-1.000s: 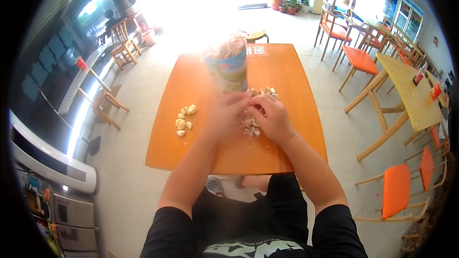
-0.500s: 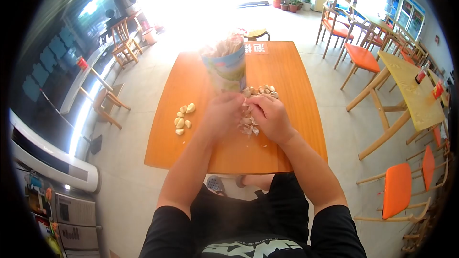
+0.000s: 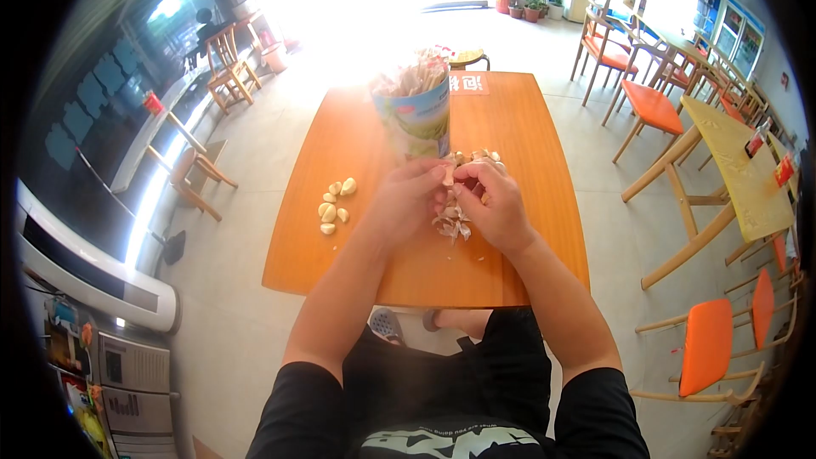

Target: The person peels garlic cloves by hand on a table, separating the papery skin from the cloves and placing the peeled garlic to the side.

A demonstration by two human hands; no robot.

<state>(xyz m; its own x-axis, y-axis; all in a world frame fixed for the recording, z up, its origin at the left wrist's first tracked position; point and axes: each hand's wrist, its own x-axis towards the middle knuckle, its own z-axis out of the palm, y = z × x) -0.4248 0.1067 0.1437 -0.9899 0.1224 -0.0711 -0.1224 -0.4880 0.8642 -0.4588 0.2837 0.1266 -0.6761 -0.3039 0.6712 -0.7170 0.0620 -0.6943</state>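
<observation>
Both of my hands meet over the middle of the wooden table, fingers pinched around a garlic clove [image 3: 450, 175] that is mostly hidden. My left hand [image 3: 410, 195] is closed on it from the left, and my right hand [image 3: 493, 202] is closed at its right side. Below and between them lies a pile of papery garlic skins [image 3: 452, 225]. Just beyond my right hand sit unpeeled garlic cloves [image 3: 484, 156]. Several peeled cloves [image 3: 330, 211], pale and smooth, lie on the table left of my left forearm.
A tall printed tub [image 3: 416, 119] packed with thin wrapped sticks stands behind my hands on the orange-brown table [image 3: 297, 263]. A red-and-white label [image 3: 470, 83] is at the far edge. Chairs with orange seats [image 3: 650, 106] and a yellowish table [image 3: 735, 161] stand to the right.
My left hand, blurred before, now shows clearly, and the fingers of both hands have shifted around the clove. The whole view has moved slightly, so the table appears a little further right.
</observation>
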